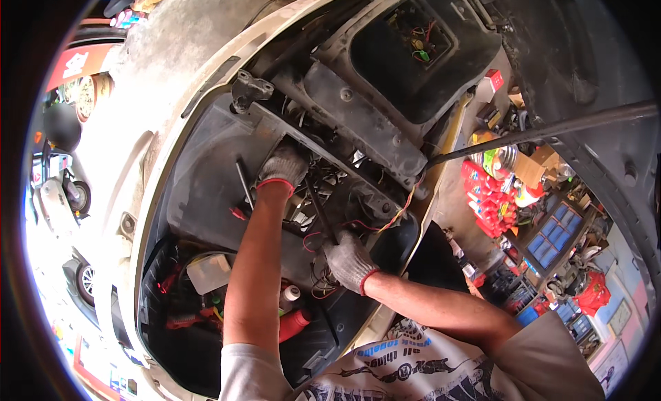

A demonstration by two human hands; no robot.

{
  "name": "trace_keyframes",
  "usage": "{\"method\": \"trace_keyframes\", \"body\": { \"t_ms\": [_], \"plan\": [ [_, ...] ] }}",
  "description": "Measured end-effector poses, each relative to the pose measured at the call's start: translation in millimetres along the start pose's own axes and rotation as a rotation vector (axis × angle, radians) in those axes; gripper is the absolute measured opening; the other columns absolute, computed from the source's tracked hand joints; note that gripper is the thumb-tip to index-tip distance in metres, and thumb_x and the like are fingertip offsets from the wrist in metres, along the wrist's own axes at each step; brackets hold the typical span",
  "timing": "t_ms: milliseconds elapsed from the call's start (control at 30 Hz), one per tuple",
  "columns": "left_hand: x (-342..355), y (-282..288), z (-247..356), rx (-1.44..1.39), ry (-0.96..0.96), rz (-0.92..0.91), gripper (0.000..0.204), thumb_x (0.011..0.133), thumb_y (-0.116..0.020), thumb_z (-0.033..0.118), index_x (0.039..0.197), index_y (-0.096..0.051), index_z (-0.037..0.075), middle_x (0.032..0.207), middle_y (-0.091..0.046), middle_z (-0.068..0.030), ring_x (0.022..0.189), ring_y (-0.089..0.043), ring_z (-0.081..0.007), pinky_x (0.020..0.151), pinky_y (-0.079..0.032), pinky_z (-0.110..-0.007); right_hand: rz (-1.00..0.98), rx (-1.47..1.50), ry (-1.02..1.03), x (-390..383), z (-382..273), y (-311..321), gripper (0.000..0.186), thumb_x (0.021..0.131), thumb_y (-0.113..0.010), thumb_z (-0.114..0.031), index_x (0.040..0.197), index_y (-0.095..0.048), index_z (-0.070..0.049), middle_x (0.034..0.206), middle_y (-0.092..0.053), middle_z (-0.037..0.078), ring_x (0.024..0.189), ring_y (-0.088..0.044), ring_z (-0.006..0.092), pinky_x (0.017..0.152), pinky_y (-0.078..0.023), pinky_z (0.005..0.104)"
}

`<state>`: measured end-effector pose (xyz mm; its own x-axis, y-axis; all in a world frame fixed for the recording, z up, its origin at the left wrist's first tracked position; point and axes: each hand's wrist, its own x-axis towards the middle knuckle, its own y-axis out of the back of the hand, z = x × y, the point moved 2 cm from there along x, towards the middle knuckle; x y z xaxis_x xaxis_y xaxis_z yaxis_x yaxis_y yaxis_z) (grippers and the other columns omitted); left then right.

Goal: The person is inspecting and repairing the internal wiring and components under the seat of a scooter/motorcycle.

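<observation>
Grey knit work gloves with red cuffs cover both hands. My left hand (284,165) reaches down into an opening in the dark vehicle body, beside a long metal crossbar (323,151); its fingers are hidden in the opening. Closer to me, my right hand (350,262) is closed around the lower end of a dark bar-like tool (319,209), whose upper end slants up toward the left hand. Wiring and metal parts (301,211) show in the opening between the hands. A thin yellow and red wire (399,213) runs off to the right.
A dark rod (244,182) lies left of my left forearm. The near compartment holds a clear plastic box (208,272) and a red bottle (294,325). A long prop bar (544,131) crosses at right. Beyond stand red bottles (489,201) and a blue-celled tray (554,235).
</observation>
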<state>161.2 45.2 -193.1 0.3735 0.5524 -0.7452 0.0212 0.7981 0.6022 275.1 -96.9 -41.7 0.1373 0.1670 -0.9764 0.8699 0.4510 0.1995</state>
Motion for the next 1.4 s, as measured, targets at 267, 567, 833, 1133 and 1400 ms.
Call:
{"method": "trace_keyframes", "body": {
  "t_ms": [267, 567, 833, 1133, 1400],
  "plan": [
    [12, -60, -51, -0.053, -0.227, 0.120, 0.035, 0.091, -0.044, 0.019, 0.120, -0.059, 0.005, 0.122, -0.058, -0.0198, 0.107, -0.059, -0.0367, 0.091, -0.048, -0.044, 0.002, -0.235, 0.325, -3, 13, -42, 0.026, 0.093, -0.051, -0.032, 0.098, -0.057, -0.008, 0.085, -0.062, 0.017, 0.082, -0.061, 0.0361, 0.071, -0.047, 0.0403],
    [-10, -26, -16, 0.253, -0.180, 0.121, 0.034, 0.088, -0.052, 0.020, 0.117, -0.063, 0.005, 0.110, -0.063, -0.0201, 0.104, -0.062, -0.0330, 0.087, -0.052, -0.046, 0.064, -0.464, 0.424, -3, 12, -41, 0.013, 0.093, -0.045, -0.020, 0.095, -0.053, -0.011, 0.074, -0.056, 0.009, 0.080, -0.058, 0.0247, 0.067, -0.044, 0.0351],
    [-7, -37, -19, 0.127, -0.103, 0.148, 0.032, 0.087, -0.055, 0.022, 0.112, -0.066, 0.006, 0.115, -0.060, -0.0188, 0.104, -0.063, -0.0328, 0.084, -0.054, -0.044, 0.148, -0.609, 0.414, -14, 8, -41, 0.019, 0.085, -0.055, -0.018, 0.097, -0.060, -0.004, 0.080, -0.061, 0.013, 0.074, -0.061, 0.0323, 0.066, -0.046, 0.0391],
    [-13, -21, -9, 0.058, -0.058, 0.064, 0.034, 0.090, -0.050, 0.026, 0.117, -0.064, 0.010, 0.115, -0.064, -0.0133, 0.108, -0.061, -0.0312, 0.091, -0.051, -0.044, 0.140, -0.131, 0.195, -17, -6, -30, 0.024, 0.089, -0.056, -0.023, 0.102, -0.054, -0.002, 0.085, -0.060, 0.026, 0.083, -0.060, 0.0437, 0.069, -0.047, 0.0495],
    [-8, -17, -3, 0.057, 0.014, 0.010, 0.034, 0.090, -0.050, 0.026, 0.118, -0.063, 0.010, 0.118, -0.063, -0.0135, 0.110, -0.061, -0.0301, 0.089, -0.052, -0.043, 0.153, -0.312, 0.254, -14, 5, -35, 0.019, 0.088, -0.056, -0.020, 0.099, -0.053, -0.004, 0.080, -0.057, 0.021, 0.074, -0.060, 0.0378, 0.062, -0.046, 0.0452]
  ]
}}
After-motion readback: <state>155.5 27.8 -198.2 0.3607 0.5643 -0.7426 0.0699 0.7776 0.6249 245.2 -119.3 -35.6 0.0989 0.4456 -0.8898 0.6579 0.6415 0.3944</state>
